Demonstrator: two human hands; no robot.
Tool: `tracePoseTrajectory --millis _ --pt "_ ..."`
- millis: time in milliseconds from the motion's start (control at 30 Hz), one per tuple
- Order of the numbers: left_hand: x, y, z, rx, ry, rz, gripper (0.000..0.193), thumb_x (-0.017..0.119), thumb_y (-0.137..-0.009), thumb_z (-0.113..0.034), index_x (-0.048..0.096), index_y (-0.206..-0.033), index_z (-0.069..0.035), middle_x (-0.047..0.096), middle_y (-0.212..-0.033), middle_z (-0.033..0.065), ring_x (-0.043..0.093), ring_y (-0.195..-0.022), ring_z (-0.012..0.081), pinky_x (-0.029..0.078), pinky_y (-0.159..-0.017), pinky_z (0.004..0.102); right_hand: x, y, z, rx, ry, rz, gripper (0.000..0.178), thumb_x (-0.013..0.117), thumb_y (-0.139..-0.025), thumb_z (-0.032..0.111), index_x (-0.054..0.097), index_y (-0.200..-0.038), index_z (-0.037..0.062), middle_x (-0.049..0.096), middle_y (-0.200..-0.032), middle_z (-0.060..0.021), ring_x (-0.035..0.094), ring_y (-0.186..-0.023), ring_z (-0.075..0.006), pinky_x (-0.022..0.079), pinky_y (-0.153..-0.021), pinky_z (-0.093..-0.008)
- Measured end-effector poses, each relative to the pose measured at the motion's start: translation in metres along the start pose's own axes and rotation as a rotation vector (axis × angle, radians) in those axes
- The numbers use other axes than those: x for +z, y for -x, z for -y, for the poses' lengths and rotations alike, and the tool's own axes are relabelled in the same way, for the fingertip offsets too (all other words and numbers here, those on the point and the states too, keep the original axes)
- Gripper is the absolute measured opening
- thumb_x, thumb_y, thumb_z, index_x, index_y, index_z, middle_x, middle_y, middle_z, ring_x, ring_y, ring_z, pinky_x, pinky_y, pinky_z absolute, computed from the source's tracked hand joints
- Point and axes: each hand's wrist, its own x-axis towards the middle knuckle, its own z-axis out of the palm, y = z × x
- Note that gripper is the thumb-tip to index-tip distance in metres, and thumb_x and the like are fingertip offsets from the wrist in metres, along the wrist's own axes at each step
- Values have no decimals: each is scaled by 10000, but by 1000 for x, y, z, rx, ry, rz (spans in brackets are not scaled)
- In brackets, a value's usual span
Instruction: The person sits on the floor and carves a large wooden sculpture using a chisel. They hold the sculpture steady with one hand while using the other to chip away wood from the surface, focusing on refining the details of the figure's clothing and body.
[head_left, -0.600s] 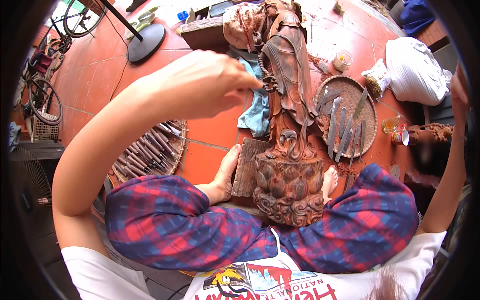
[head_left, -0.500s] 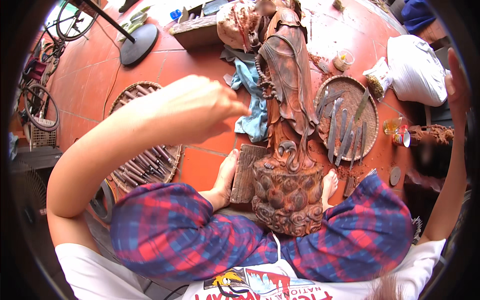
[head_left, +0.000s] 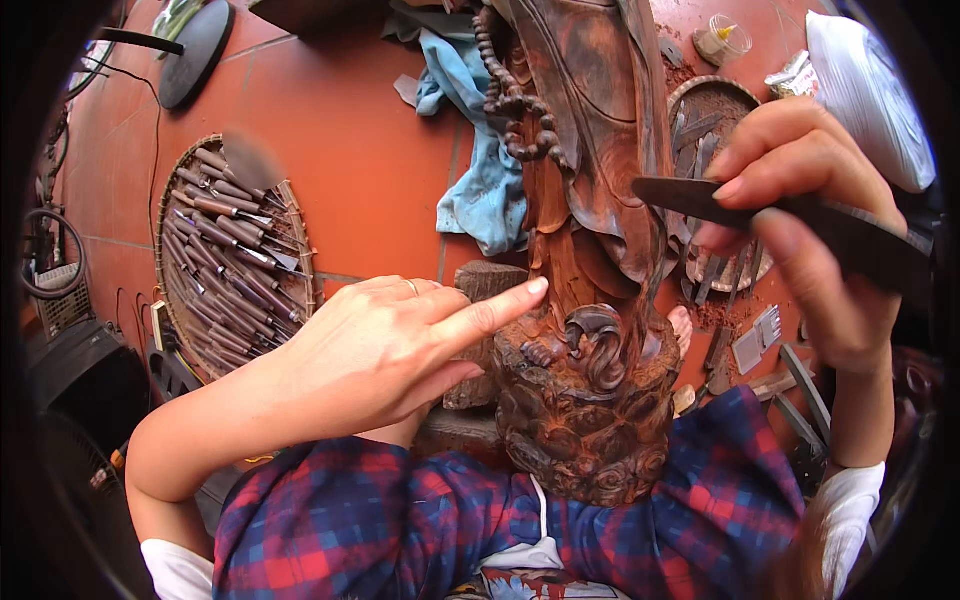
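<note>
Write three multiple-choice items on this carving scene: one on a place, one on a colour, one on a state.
1. Where does the round woven tray of chisels lie?
A. To the left of the wooden statue
B. On the person's lap
C. On top of the statue

2. What colour is the cloth beside the statue?
A. Yellow
B. Light blue
C. Black

3. What is the right hand doing?
A. Resting empty
B. Gripping a dark flat tool
C. Holding a cup

Answers: 1 A, the tray lies on the red floor left of the statue. 2 B, the crumpled cloth is pale blue. 3 B, its fingers close around the tool.
</note>
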Motion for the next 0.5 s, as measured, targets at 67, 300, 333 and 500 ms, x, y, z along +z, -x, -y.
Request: tracePoseTrajectory --millis 67,300,333,500 --pt "10 -1 0 -49 208 -100 775 732 -844 -143 384 -1531 -56 688 -997 139 690 -881 282 547 -805 383 8 3 -1 -91 177 19 183 725 -833 115 604 -888 -11 607 -948 -169 662 -758 -220 541 -673 -295" --pt "31 -22 -7 -9 316 -222 878 755 -810 -71 298 -1557 -10 651 -1111 148 679 -883 280 538 -797 368 22 12 -18 -87 220 -4 344 869 -712 95 542 -779 11 650 -864 -174 681 -771 -254 566 -694 -352" --pt "33 -26 -8 -4 314 -223 879 755 -811 -77 297 -1558 -10 645 -1121 148 674 -887 279 533 -799 370 27 12 -23 -86 181 -32 352 873 -707 93 538 -775 13 650 -860 -170 682 -770 -251 570 -702 -356" --pt "33 -39 -11 33 286 -205 876 743 -833 -131 282 -1570 -30 632 -1054 130 626 -851 271 506 -767 380 38 3 -25 -18 150 21 344 832 -720 17 489 -708 30 616 -807 -143 676 -733 -252 589 -686 -363"
